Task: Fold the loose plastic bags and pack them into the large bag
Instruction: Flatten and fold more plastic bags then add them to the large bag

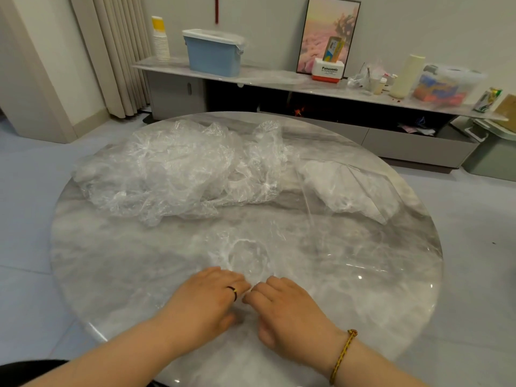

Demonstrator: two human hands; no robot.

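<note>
A clear plastic bag (248, 255) lies flat on the round marble table (111, 261) just beyond my hands. My left hand (208, 300) and my right hand (287, 308) sit side by side at its near edge, fingers curled down onto the film and pinching it. A heap of crumpled clear bags (173, 171) covers the far left of the table. At the far right lies a large clear bag (346, 185) with whitish folded plastic inside it.
Behind the table runs a low marble-topped cabinet (279, 79) with a blue bin (213, 53), paper cups (161, 40), a picture frame, a white box, a roll and a can. Grey tiled floor surrounds the table.
</note>
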